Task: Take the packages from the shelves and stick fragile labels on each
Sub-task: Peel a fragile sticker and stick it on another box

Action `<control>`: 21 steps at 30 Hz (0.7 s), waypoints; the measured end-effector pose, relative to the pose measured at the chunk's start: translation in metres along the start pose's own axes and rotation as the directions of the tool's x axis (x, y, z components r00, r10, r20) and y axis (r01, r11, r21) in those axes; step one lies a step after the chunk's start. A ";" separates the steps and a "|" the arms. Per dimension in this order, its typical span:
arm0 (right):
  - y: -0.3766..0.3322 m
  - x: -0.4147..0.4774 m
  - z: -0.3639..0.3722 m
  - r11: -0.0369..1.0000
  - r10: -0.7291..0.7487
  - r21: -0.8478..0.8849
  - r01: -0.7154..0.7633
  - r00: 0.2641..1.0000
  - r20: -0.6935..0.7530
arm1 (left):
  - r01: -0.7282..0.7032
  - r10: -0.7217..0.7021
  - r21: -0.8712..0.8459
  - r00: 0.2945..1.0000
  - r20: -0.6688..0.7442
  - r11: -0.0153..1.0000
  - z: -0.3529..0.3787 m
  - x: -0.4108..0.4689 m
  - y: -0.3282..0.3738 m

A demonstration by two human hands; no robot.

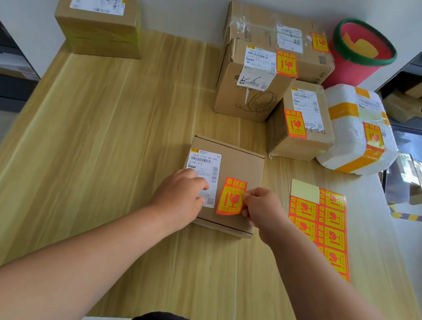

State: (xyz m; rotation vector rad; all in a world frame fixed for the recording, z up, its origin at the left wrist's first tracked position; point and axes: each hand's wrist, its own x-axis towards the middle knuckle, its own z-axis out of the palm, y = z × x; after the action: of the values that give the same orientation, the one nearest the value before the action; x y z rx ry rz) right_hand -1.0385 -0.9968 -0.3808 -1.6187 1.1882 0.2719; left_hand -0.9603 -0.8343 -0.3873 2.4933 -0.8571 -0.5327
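Both hands are at the flat box (pixel 240 162), which lies on the tabletop (pixel 105 139). The left hand (pixel 182 195) rests on the near-left part of the box lid, over the shipping label (pixel 204 164). Its fingers are loosely bent and grip nothing. The right hand (pixel 261 209) pinches the right edge of the fragile label (pixel 229 198), which sits on the lid just right of the shipping label. How much of the adhesive is bonded cannot be determined. Risk 1: pressing down before the free edge is flat would probably trap a crease or bubble. Risk 2: drift to the left would let the fragile label cover the barcodes on the shipping label, since the two are nearly touching. Risk 3: if the left hand lifts, the light box may slide under the pressing stroke and skew the label. Risk 4: adhesive may cling to the pinching fingertips and peel the edge back on release. The label sheet (pixel 326 227) lies to the right of the box. One unlabelled carton (pixel 97 24) stands far behind and to the left of the box and appears to need a label next.
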 end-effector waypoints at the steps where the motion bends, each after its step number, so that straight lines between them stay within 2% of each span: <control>1: -0.001 0.002 -0.001 1.000 0.000 0.002 0.000 1.000 -0.012 | -0.010 0.010 0.003 1.000 0.003 1.000 0.001 0.001 0.001; 10: -0.010 0.022 0.005 0.996 -0.063 -0.061 0.062 0.998 -0.020 | -0.041 0.038 0.049 0.997 0.060 0.998 0.008 0.008 0.004; 21: -0.008 0.036 0.015 0.963 -0.154 -0.236 0.130 0.984 -0.086 | -0.045 0.038 0.083 0.996 0.082 0.996 0.013 0.009 0.002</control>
State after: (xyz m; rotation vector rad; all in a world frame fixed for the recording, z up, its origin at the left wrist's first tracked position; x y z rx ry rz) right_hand -1.0096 -1.0046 -0.4064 -1.9319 1.1438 0.2420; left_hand -0.9606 -0.8451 -0.3986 2.5397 -0.9790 -0.5974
